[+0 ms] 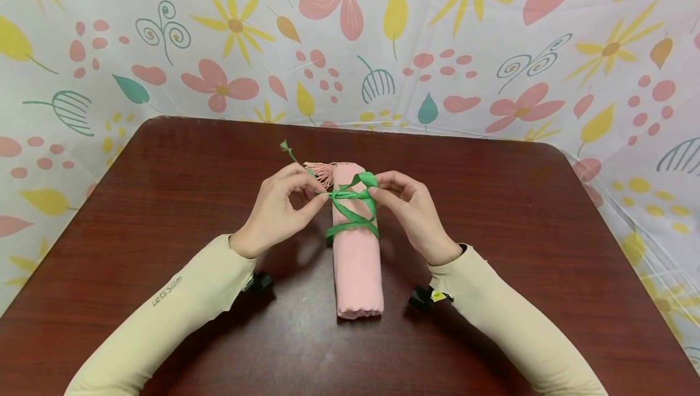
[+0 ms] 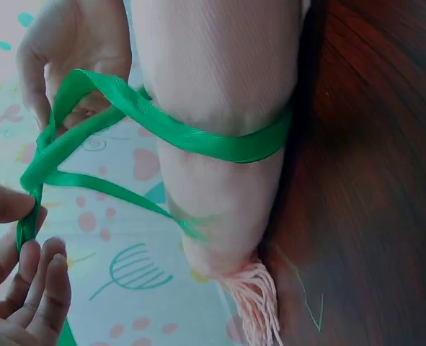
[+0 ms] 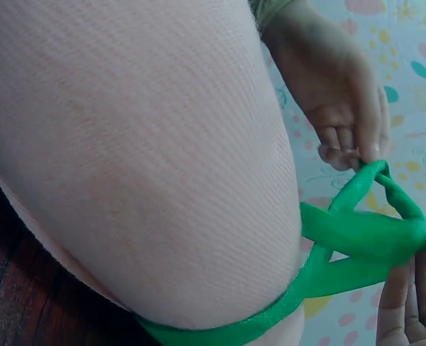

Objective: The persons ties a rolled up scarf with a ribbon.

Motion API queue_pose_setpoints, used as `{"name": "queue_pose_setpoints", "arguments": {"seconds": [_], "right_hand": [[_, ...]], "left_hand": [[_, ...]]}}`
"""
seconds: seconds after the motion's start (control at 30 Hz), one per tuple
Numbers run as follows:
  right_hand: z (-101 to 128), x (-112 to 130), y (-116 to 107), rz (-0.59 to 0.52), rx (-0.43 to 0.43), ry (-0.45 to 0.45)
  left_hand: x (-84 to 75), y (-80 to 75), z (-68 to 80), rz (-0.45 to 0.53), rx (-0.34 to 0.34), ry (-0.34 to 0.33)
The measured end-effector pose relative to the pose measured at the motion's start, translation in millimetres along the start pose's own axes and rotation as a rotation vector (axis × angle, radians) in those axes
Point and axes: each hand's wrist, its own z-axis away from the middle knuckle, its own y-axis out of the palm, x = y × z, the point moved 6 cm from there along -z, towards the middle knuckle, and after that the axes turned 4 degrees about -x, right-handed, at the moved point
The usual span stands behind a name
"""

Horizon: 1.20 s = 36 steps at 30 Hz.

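A rolled pink cloth (image 1: 358,271), probably a scarf, lies lengthwise on the table, its fringe (image 1: 321,171) spilling out at the far left end. Green ribbon (image 1: 352,224) is wrapped round the roll, with crossed strands and a loop raised above it. My left hand (image 1: 284,204) pinches the ribbon between thumb and fingers at the roll's left side, and a knotted tail sticks out past it. Opposite, my right hand (image 1: 410,211) pinches the looped ribbon (image 3: 375,241) at the right side. In the left wrist view the ribbon (image 2: 227,146) circles the roll near its fringed end.
The dark brown wooden table (image 1: 492,262) has rounded far corners. Behind it hangs a white sheet (image 1: 437,31) printed with flowers and leaves. Dark wrist cameras show below both cream sleeves (image 1: 180,305).
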Motion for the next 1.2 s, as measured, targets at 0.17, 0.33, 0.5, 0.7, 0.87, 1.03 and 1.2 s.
{"name": "queue_pose_setpoints", "arguments": {"seconds": [0.17,0.33,0.5,0.7,0.87,1.03,1.2], "right_hand": [[0,-2,-5,0.002,0.006,0.002],[2,-4,-10,0.010,0.007,0.015],[5,-6,-17,0.015,0.001,0.013],[5,-6,-25,0.020,-0.010,0.001],[5,-5,-28,-0.025,-0.003,-0.018],[5,-4,-26,-0.101,0.015,-0.010],[5,-4,-28,-0.174,0.002,0.014]], "left_hand": [[3.2,-4.2,2.8,-0.021,0.021,0.013],[4.8,-7.1,5.0,-0.033,0.031,-0.006],[9.1,-8.1,7.7,-0.046,0.048,-0.037],[10.8,-10.8,6.9,-0.056,0.038,-0.035],[10.3,-12.1,5.2,-0.042,0.021,-0.034],[10.1,-10.3,3.4,-0.029,0.019,-0.046],[10.9,-9.8,2.7,-0.031,0.025,-0.066]]}}
